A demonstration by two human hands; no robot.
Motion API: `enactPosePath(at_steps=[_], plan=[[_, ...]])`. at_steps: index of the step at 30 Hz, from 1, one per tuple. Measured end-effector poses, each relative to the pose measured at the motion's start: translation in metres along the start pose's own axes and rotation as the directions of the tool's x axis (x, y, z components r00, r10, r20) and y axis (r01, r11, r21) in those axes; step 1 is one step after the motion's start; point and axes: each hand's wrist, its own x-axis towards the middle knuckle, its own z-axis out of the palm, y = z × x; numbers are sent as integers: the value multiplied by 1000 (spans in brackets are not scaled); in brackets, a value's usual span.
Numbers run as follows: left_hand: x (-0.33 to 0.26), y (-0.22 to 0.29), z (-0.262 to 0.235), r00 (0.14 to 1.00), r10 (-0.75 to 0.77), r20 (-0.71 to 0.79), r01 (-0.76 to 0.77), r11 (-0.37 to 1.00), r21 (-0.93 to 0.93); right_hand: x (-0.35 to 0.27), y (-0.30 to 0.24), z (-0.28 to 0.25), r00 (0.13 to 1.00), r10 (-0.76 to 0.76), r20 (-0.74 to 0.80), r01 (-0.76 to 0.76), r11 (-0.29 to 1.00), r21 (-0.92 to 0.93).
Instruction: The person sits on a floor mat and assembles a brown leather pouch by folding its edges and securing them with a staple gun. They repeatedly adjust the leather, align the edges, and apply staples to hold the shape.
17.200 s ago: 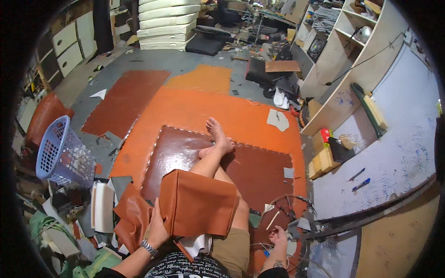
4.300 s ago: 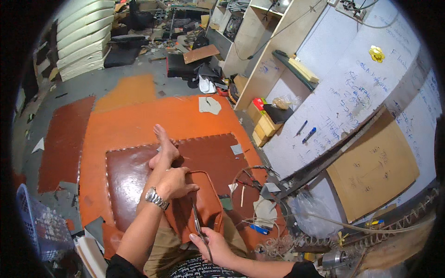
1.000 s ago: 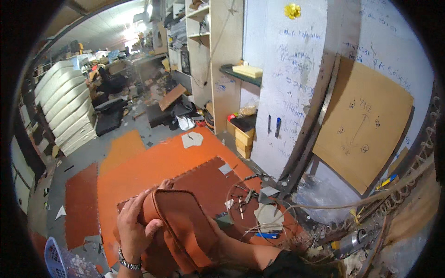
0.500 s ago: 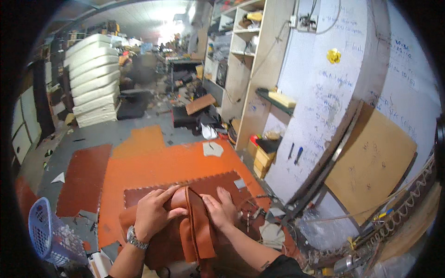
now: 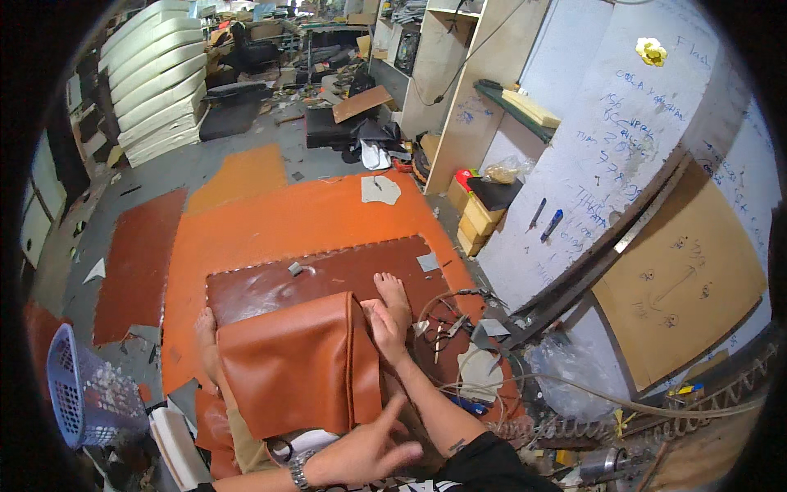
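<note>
Leather cover [image 5: 299, 365] lies over the lap; right hand [image 5: 385, 328] presses its seam, fingers flat, left hand [image 5: 365, 447] spread loose below. Wire and scraps [image 5: 459, 344] crowd the orange floor mat [image 5: 279, 225]; a blue basket [image 5: 82, 394] stands left.

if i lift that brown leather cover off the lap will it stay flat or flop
The brown leather cover would probably flop: it drapes over the legs and curves at its edges. The stitched seam under the right hand may hold a fold line. It looks fairly light for its size, and the smooth sheen suggests it could slide.

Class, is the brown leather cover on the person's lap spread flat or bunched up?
Spread flat: the leather cover lies smooth across the lap, right hand at its seamed edge.
</note>
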Motion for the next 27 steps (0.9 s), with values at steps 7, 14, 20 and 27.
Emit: enactPosePath(at_steps=[7, 14, 20, 27], plan=[[-16, -13, 3, 793, -34, -608, 47, 999, 4, -10, -42, 12, 996, -28, -83, 17, 992, -125], [-20, -18, -26, 707, -18, -707, 384, 850, 362, -51, -34, 32, 996, -25, -90, 7, 980, -199], [0, 0, -37, 795, -176, -580, 463, 795, 393, -42, -14, 35, 996, -77, 49, 82, 990, -115], [16, -16, -55, 869, -251, -427, 438, 790, 428, -41, -8, 12, 979, 25, 204, -75, 966, 245]])
